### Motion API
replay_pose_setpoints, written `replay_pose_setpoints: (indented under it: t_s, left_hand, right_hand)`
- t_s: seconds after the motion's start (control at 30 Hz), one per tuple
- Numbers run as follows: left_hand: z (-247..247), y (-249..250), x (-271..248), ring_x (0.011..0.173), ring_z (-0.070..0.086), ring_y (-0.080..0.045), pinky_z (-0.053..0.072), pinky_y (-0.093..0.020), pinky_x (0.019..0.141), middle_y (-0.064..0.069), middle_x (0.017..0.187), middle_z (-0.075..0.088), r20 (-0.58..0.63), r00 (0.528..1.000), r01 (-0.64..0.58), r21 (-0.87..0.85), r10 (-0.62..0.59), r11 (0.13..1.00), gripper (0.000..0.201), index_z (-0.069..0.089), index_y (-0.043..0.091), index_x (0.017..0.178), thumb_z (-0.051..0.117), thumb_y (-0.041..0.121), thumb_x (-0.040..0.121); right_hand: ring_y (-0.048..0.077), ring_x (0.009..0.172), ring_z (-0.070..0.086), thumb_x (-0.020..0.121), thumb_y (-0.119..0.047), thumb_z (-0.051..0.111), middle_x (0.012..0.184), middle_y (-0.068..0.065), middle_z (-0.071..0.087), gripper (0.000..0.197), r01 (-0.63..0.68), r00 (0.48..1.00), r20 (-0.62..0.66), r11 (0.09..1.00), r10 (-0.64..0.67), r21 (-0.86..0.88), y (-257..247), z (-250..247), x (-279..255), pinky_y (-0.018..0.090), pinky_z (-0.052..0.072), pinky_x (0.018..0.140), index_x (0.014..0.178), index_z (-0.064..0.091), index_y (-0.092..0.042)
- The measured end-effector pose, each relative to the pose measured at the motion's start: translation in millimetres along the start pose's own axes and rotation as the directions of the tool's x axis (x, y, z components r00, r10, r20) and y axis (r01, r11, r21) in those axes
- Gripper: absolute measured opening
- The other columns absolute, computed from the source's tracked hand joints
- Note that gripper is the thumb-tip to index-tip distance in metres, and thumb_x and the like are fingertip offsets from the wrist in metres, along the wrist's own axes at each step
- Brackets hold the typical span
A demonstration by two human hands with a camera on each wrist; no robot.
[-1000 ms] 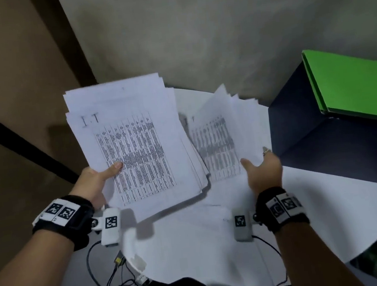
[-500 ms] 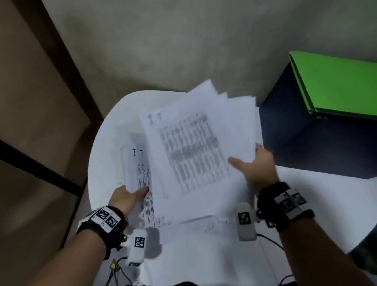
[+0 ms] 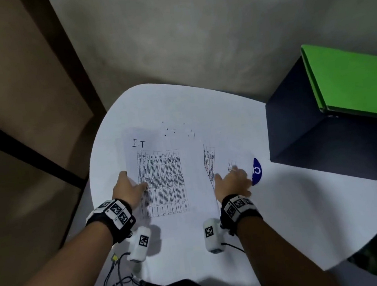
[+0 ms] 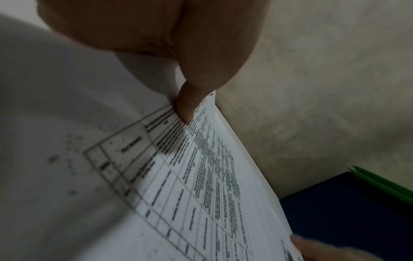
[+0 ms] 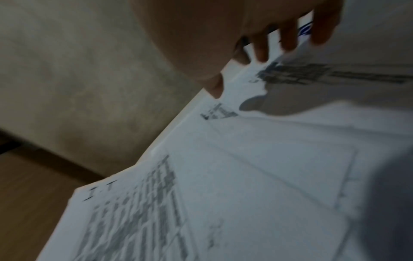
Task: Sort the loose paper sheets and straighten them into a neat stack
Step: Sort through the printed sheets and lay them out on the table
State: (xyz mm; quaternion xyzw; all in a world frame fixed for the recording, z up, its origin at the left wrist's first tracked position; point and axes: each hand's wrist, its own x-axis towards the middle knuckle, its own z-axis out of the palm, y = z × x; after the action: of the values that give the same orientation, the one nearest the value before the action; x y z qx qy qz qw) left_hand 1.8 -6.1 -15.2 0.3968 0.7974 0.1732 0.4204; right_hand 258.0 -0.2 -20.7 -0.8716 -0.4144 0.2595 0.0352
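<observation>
On the white bench [image 3: 285, 214], the paper sheets [image 3: 163, 181] now lie flat; half a second earlier the right hand [image 3: 232, 181] held a fanned bundle raised above them. The "I.T" table sheet lies on top at left, beneath the left hand [image 3: 127, 192]; overlapping sheets [image 3: 222, 155] spread rightward under the right hand. Left grip: thumb [image 4: 185, 106] pinching the sheet edge. Right grip: fingers [image 5: 288, 40] spread, resting on paper, though blurred.

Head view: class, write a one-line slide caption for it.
Both hands, left and right, hold printed table sheets on a white round table.
</observation>
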Motion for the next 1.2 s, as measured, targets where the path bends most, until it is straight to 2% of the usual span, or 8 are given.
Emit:
replay_pose_setpoints:
  t_s: [0.1,0.27,0.43,0.67,0.77,0.93,1.07,1.2]
  left_hand:
    - [-0.6,0.3,0.3,0.118,0.051,-0.034,0.039,-0.036,0.091,-0.014,0.120,0.052,0.008,1.000,-0.002,-0.026,0.002,1.000,0.069,0.029,0.003,0.144,0.068,0.024,0.091]
    - [1.2,-1.6,5.5,0.103,0.051,-0.026,0.039,-0.035,0.085,-0.009,0.106,0.052,0.018,0.999,-0.028,-0.018,0.029,0.999,0.061,0.036,0.002,0.136,0.069,0.026,0.090]
    - [-7.7,-3.9,8.4,0.115,0.053,-0.035,0.041,-0.042,0.095,-0.013,0.111,0.055,0.026,0.999,-0.030,-0.016,0.031,0.999,0.062,0.039,0.002,0.135,0.071,0.028,0.088]
    - [-26.9,-13.6,15.0,0.126,0.049,-0.036,0.039,-0.044,0.105,-0.017,0.134,0.053,0.019,1.000,-0.001,0.015,0.000,1.000,0.067,0.043,0.002,0.136,0.074,0.032,0.085]
    - [-25.1,-13.2,19.3,0.109,0.058,-0.035,0.046,-0.044,0.095,-0.014,0.114,0.064,0.039,0.999,-0.022,0.023,0.021,0.999,0.046,0.055,0.005,0.116,0.075,0.030,0.084]
    - [-22.2,-10.2,21.4,0.117,0.055,-0.037,0.044,-0.049,0.102,-0.018,0.125,0.060,0.042,0.999,-0.012,0.053,0.010,0.999,0.056,0.051,0.003,0.126,0.075,0.032,0.084]
    - [-17.8,-7.4,19.7,0.102,0.059,-0.036,0.047,-0.040,0.084,-0.017,0.103,0.062,0.066,0.998,0.005,0.027,-0.007,1.000,0.043,0.054,0.002,0.110,0.071,0.034,0.087]
    - [-20.5,0.0,20.1,0.123,0.054,-0.036,0.040,-0.043,0.106,-0.021,0.135,0.056,0.097,0.994,0.058,-0.114,-0.047,0.992,0.065,0.053,-0.001,0.131,0.041,0.053,0.097]
  right_hand:
    - [0.034,0.130,0.036,0.091,-0.040,0.058,0.146,0.012,0.034,0.072,-0.093,0.996,0.018,0.992,0.092,0.085,4.2,-1.7,-1.2,0.047,0.038,0.102,0.148,0.028,-0.007]
    - [0.035,0.120,0.056,0.092,-0.025,0.063,0.135,0.018,0.053,0.055,-0.130,0.990,0.105,0.917,0.097,0.378,-12.6,-0.4,3.4,0.037,0.047,0.097,0.135,0.041,0.002]
    - [0.032,0.112,0.062,0.089,-0.016,0.067,0.116,0.014,0.065,0.037,-0.154,0.984,0.153,0.869,0.092,0.470,0.3,-10.9,7.3,0.028,0.045,0.084,0.120,0.059,0.003]
    - [0.038,0.121,0.055,0.094,-0.022,0.060,0.129,0.025,0.060,0.045,0.164,0.972,-0.208,0.944,-0.106,0.287,29.0,-63.2,2.5,0.036,0.041,0.101,0.128,0.055,0.006]
    - [0.040,0.107,0.062,0.088,-0.031,0.058,0.113,0.027,0.066,0.047,0.347,0.899,-0.370,0.896,-0.234,0.276,25.9,-103.2,-2.0,0.036,0.044,0.091,0.114,0.064,0.009]
    - [0.032,0.086,0.069,0.087,-0.023,0.068,0.093,0.023,0.073,0.030,0.530,0.735,-0.612,0.809,-0.290,0.253,17.0,-177.2,-4.8,0.026,0.045,0.074,0.100,0.070,0.005]
    - [0.012,0.076,0.065,0.085,-0.010,0.072,0.088,0.012,0.071,0.021,0.513,0.838,-0.458,0.715,-0.296,0.475,6.8,-157.7,-0.7,0.003,0.044,0.059,0.096,0.070,0.007]
    - [0.022,0.083,0.069,0.084,-0.016,0.074,0.094,0.012,0.074,0.024,0.337,0.941,-0.167,0.773,-0.295,0.537,4.2,-82.8,15.6,0.017,0.052,0.066,0.098,0.071,0.003]
